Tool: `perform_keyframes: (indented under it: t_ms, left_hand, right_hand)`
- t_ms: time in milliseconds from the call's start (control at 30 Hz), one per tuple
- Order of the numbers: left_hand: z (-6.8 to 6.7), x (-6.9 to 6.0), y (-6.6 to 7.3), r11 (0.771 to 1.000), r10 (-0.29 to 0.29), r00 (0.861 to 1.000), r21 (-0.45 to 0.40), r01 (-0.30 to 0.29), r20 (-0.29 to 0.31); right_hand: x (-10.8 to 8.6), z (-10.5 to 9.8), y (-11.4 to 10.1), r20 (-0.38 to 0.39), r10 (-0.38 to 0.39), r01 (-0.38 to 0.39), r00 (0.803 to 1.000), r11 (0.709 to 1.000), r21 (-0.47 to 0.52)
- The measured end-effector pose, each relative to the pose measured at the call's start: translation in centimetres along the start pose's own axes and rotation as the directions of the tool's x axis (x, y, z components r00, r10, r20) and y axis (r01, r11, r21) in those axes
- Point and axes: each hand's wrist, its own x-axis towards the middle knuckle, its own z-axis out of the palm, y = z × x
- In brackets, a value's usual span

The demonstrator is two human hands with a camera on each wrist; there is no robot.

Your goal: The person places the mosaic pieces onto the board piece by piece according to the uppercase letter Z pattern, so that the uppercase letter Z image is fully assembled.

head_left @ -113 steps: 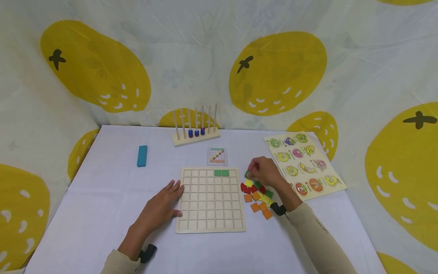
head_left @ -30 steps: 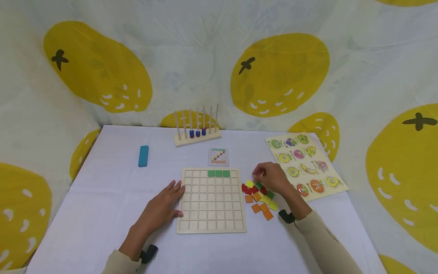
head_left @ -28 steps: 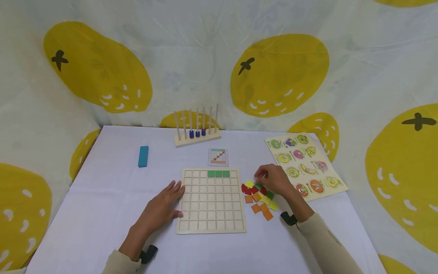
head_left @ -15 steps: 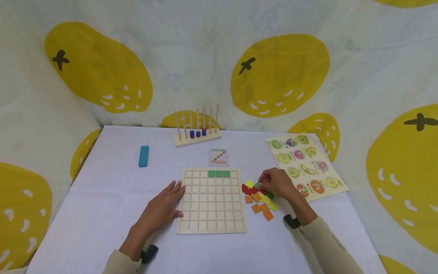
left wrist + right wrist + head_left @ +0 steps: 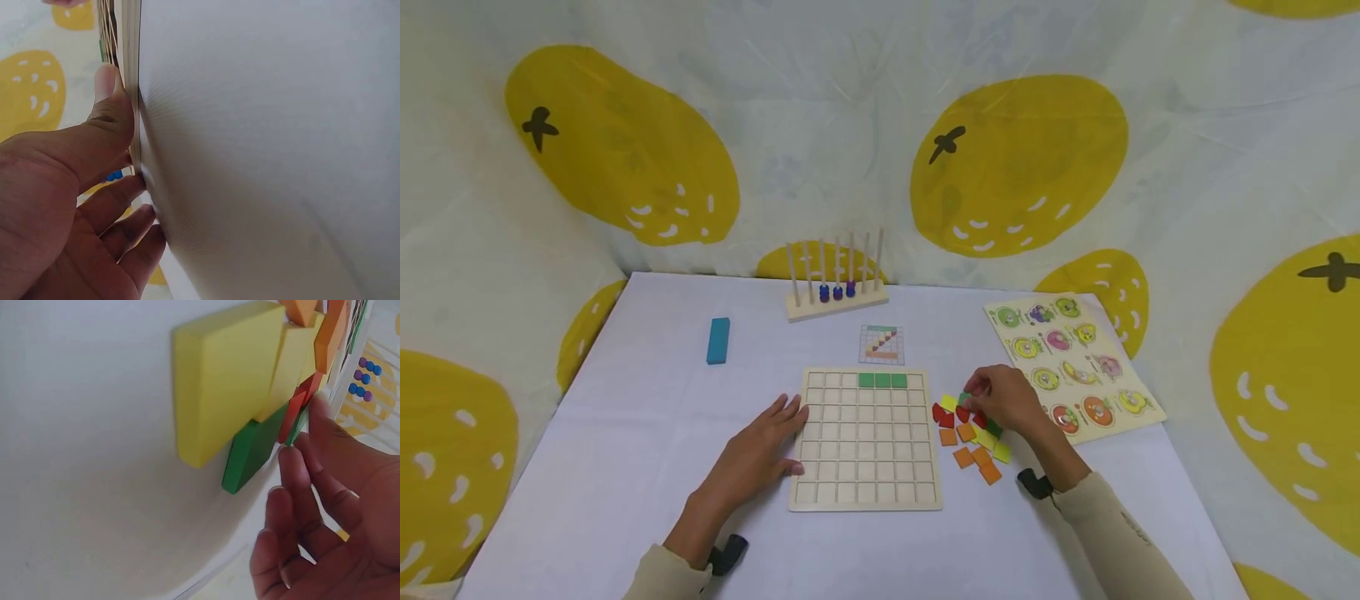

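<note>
The left hand [image 5: 762, 444] is resting against the wooden board's [image 5: 867, 451] left edge, presumably steadying it, its fingers spreading loosely and gripping nothing. Loose tiles [image 5: 966, 432] are lying just right of the board, seemingly for easy reach; at their far side the right hand [image 5: 1006, 400] is pinching a green tile [image 5: 964, 398], thumb and forefinger nearly closing.

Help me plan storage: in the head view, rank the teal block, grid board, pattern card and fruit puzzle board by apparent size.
Largest to smallest:
1. Grid board
2. Fruit puzzle board, partly hidden
3. Pattern card
4. Teal block
</note>
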Motion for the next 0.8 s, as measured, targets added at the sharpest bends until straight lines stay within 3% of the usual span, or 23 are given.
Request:
perform_keyframes:
  t_ms: [333,567,800]
  left_hand:
    - [0.0,0.2,0.0,1.000,-0.005,1.000,-0.010,0.005,0.002]
    - [-0.2,0.1,0.1,1.000,-0.012,1.000,-0.011,0.012,0.006]
    - [-0.1,0.0,0.1,1.000,-0.008,1.000,-0.024,0.008,-0.003]
  right_hand:
    - [0.5,-0.6,-0.4,0.034,-0.016,0.016,0.999,1.000,-0.018]
    - [1.0,-1.1,-2.6,-0.015,-0.070,0.070,0.997,0.997,-0.015]
    - [2.5,0.0,-5.3,-0.066,-0.173,0.173,0.983,0.985,0.000]
